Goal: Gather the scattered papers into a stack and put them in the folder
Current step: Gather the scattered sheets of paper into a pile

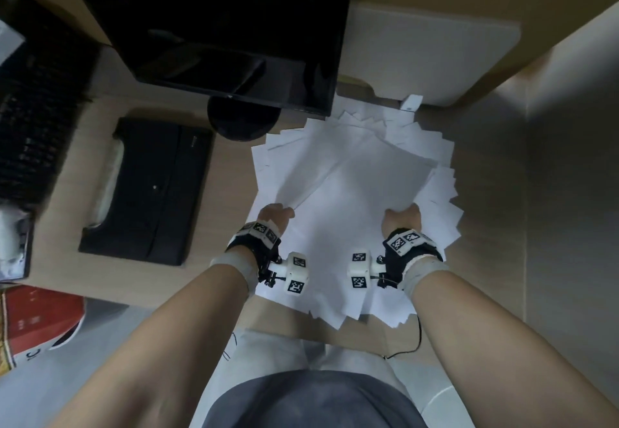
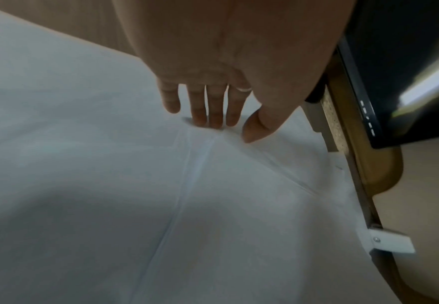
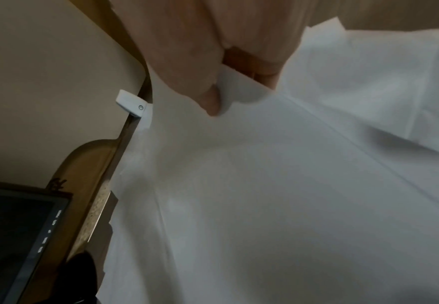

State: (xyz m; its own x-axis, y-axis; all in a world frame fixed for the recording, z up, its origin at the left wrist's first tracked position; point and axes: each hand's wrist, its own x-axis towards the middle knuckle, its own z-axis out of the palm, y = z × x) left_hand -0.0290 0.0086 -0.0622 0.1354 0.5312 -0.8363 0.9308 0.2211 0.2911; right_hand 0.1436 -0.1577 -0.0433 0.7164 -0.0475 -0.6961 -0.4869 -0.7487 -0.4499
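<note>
wood-grain desk [image 1: 214,293] | fanned white papers [image 1: 351,173] | hands: left [image 1: 275,216] flat, right [image 1: 403,218] pinching

Table [image 1: 217,173]: light wood.
Near right edge: white papers [image 1: 355,173] are fanned out.
Left part: black folder [image 1: 150,190].
Far edge: monitor [image 1: 217,25].

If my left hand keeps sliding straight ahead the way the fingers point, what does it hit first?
Probably only more of the fanned papers under the left hand; past them, the monitor's round base seems nearest, though depth is unclear.
</note>
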